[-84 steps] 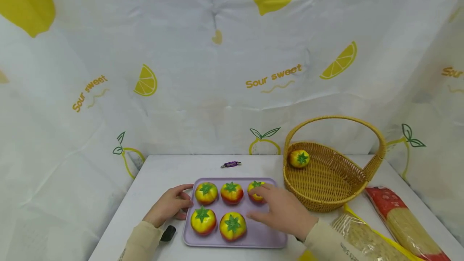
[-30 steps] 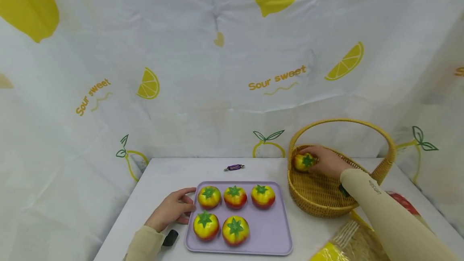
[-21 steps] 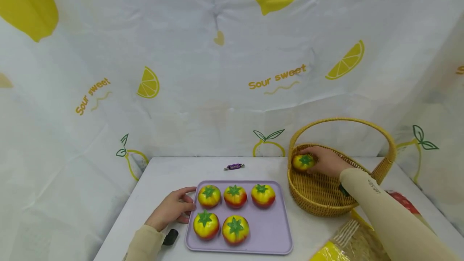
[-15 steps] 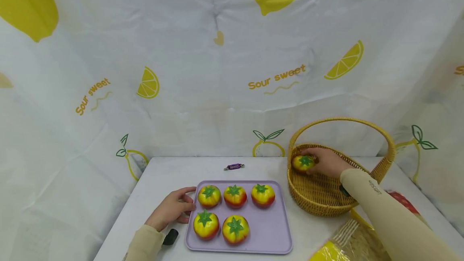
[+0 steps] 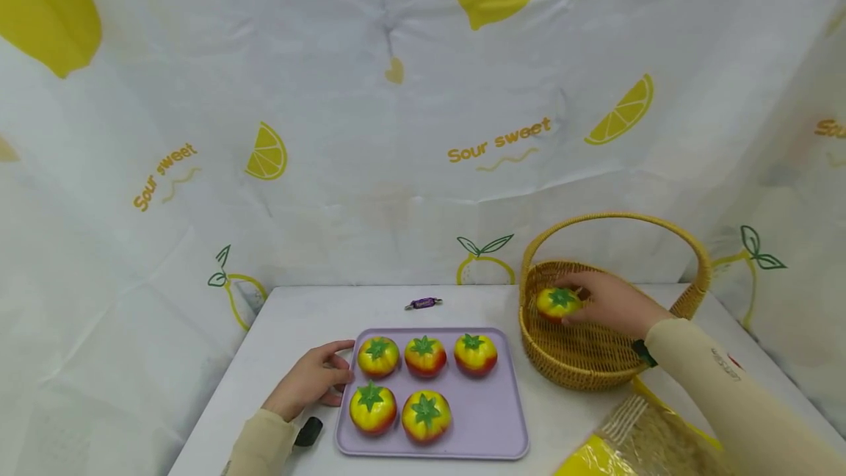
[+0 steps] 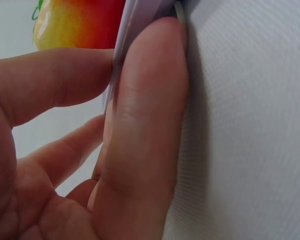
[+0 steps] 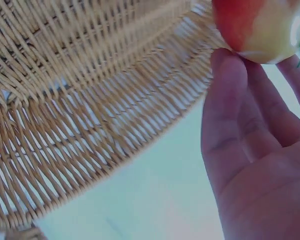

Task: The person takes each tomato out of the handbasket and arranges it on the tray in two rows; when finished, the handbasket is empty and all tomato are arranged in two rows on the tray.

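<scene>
A toy tomato (image 5: pixel 555 305), yellow and red with a green star-shaped leaf, is pinched by my right hand (image 5: pixel 611 303) inside the wicker basket (image 5: pixel 581 380), near its left wall. In the right wrist view my thumb (image 7: pixel 227 85) and fingers meet the underside of the tomato (image 7: pixel 265 30). My left hand (image 5: pixel 313 379) holds the left edge of the purple tray (image 5: pixel 485 417), finger and thumb against its rim (image 6: pixel 121 47). On that tray sit several similar tomatoes (image 5: pixel 426 417), in two rows.
Behind the tray lies a small purple wrapped candy (image 5: pixel 423 303). A clear and yellow packet (image 5: pixel 651 439) lies in front of the basket, under the right forearm. The basket's tall arched handle (image 5: pixel 615 216) rises over the right hand. A patterned white cloth (image 5: pixel 370 197) hangs behind the table.
My right hand went from the tray's back right tomato to the basket and took hold of the tomato there. Lately both have shifted slightly toward the basket's middle. My left hand stays at the tray.
</scene>
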A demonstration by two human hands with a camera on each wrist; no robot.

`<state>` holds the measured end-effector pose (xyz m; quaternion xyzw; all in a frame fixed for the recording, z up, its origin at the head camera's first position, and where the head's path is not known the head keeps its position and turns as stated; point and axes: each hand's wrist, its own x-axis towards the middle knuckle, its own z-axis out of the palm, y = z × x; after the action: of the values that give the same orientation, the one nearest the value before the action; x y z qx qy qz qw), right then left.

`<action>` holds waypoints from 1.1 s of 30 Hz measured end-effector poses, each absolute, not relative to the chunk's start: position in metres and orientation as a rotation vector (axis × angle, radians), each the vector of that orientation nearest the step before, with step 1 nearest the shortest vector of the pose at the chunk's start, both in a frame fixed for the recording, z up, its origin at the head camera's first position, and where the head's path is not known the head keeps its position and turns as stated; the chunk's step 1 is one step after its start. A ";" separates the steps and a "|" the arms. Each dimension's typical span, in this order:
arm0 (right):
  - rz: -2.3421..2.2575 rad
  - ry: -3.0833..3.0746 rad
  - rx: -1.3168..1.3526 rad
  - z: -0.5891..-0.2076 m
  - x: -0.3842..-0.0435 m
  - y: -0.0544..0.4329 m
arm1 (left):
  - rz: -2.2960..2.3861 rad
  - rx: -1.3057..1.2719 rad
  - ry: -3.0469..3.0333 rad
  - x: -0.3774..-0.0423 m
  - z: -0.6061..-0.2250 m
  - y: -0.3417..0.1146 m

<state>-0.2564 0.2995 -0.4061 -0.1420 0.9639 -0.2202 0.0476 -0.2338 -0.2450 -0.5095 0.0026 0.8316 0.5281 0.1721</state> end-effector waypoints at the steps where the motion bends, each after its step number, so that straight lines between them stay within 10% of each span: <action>1: -0.670 2.951 -0.446 -0.404 -0.252 0.299 | 1.499 0.005 2.361 -0.234 -0.510 -0.245; 33: -0.944 2.762 -0.656 -0.420 -0.163 0.196 | 1.502 0.024 2.366 -0.233 -0.509 -0.246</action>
<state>-0.1633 0.1963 -0.4195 -0.2186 0.9207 -0.3146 0.0748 -0.2331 -0.2463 -0.5089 0.0084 0.8321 0.5283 0.1689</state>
